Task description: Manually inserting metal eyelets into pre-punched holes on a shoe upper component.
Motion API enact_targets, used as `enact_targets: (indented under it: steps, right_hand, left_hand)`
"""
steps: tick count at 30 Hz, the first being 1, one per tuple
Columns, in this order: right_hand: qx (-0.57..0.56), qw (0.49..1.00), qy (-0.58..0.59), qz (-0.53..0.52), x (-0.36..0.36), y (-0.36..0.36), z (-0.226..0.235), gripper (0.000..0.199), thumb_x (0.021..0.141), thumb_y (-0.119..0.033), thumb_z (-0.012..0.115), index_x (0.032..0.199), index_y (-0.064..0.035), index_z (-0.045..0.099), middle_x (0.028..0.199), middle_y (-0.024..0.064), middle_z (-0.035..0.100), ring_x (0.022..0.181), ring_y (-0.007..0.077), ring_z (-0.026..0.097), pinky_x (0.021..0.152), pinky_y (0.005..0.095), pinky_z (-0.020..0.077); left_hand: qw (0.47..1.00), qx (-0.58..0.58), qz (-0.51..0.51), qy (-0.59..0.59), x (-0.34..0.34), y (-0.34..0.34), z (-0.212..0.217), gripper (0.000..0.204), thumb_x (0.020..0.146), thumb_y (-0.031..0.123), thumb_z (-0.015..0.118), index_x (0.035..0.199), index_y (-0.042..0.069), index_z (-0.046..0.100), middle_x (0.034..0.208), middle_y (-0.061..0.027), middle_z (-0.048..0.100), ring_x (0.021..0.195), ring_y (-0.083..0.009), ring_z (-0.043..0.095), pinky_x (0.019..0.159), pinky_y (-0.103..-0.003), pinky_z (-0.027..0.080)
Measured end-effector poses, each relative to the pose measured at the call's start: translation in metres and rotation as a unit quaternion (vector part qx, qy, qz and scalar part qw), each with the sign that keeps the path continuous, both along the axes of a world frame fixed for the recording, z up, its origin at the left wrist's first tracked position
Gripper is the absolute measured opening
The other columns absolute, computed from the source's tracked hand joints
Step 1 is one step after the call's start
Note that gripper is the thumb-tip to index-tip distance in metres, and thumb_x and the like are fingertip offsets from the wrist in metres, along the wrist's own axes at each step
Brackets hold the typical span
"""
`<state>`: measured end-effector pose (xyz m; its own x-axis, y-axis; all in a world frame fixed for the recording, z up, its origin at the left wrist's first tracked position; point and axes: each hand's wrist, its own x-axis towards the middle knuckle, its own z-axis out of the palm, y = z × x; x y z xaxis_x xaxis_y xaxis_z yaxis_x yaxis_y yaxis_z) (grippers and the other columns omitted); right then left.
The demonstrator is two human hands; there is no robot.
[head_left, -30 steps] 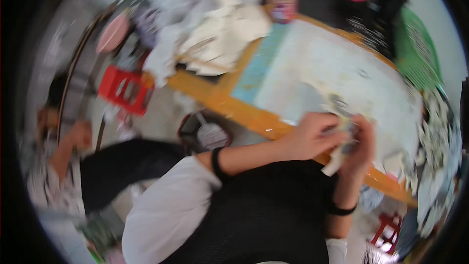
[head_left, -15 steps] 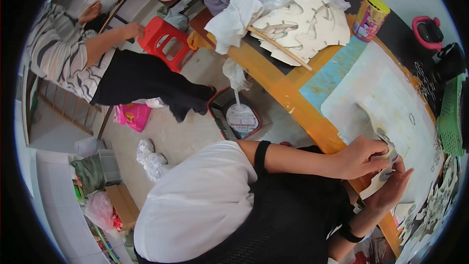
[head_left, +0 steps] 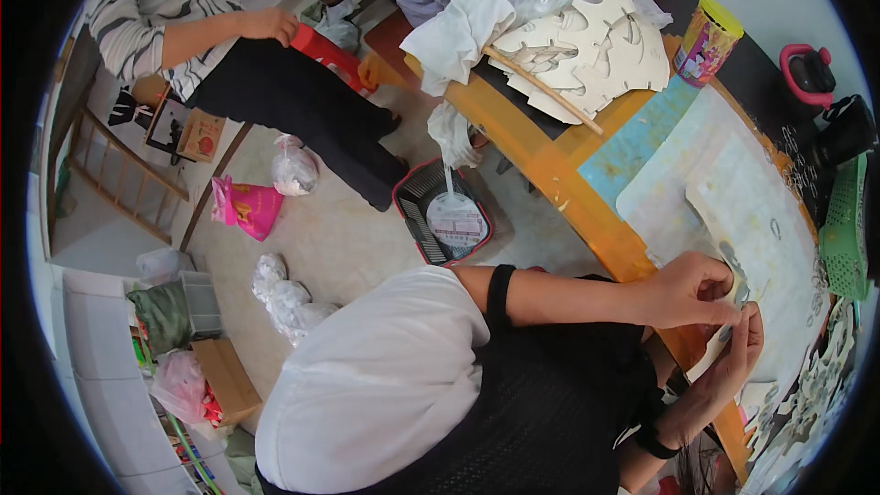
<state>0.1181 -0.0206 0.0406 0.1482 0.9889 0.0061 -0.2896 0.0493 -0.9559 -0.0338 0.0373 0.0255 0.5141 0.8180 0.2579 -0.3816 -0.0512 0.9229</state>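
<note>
At the table's near edge, my left hand (head_left: 686, 291) pinches a cream die-cut sheet (head_left: 739, 286) with grey printed patches. Just below it, my right hand (head_left: 731, 355) grips the same piece, its fingertips meeting those of the left. Part of the sheet is hidden behind my fingers. Under and beyond my hands lies a pale stained work sheet (head_left: 756, 211). To the right along the far edge is a heap of cut-out cream and grey scraps (head_left: 807, 403).
Stacked cut-out sheets (head_left: 587, 55) with a wooden stick (head_left: 545, 92) lie farther left, near a yellow-rimmed tub (head_left: 706, 41). A green basket (head_left: 845, 234) stands at the far edge. On the floor are a black basket (head_left: 417, 211) and a pink bag (head_left: 249, 208). Another person (head_left: 284, 96) stands beyond.
My right hand's fingers have drawn into a tighter pinch against the left fingertips. The other person has shifted right, hiding more of the red stool. The whole view has moved slightly.
</note>
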Motion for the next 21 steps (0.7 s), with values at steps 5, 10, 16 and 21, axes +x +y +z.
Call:
enact_targets:
  steps: [5,10,16,21]
  right_hand:
    - [0.014,0.999,-0.034,-0.027,-0.027,-0.012,0.016,0.015,0.095,-0.012,0.053,0.083,-0.004,0.051,0.077,-0.001,0.054,0.066,0.0033,0.047,0.059,0.0173,0.0374]
    - [0.013,0.996,-0.05,-0.078,-0.041,-0.017,0.031,0.015,0.095,-0.012,0.053,0.083,-0.0038,0.05,0.078,-0.0015,0.054,0.067,0.0033,0.048,0.061,0.018,0.0387]
    - [0.007,0.997,-0.009,-0.071,-0.007,-0.007,0.008,0.033,0.097,-0.029,0.053,0.093,0.0023,0.059,0.086,0.0066,0.062,0.076,0.0116,0.059,0.07,0.0233,0.0482]
    - [-0.046,0.992,0.112,-0.022,0.009,-0.007,0.021,0.041,0.098,-0.034,0.047,0.111,0.0045,0.053,0.098,0.0133,0.063,0.092,0.0199,0.063,0.082,0.0293,0.0508]
  left_hand:
    - [0.998,-0.027,-0.026,0.055,-0.034,-0.013,0.019,0.048,0.07,0.036,0.081,0.075,0.001,0.049,0.061,0.001,0.045,0.056,-0.006,0.041,0.05,-0.023,0.036]
    - [0.989,0.009,0.017,0.149,-0.036,-0.022,0.035,0.046,0.072,0.032,0.08,0.076,0.0,0.047,0.062,-0.004,0.051,0.058,-0.0067,0.05,0.049,-0.024,0.039]
    - [0.996,-0.021,0.014,0.089,-0.012,-0.019,0.019,0.033,0.078,0.02,0.076,0.078,-0.002,0.051,0.065,-0.005,0.056,0.062,-0.007,0.056,0.052,-0.025,0.045]
    - [0.994,-0.103,-0.007,0.025,-0.004,-0.015,0.025,0.027,0.079,0.013,0.075,0.076,-0.002,0.052,0.067,-0.0019,0.057,0.064,-0.0051,0.056,0.054,-0.024,0.046]
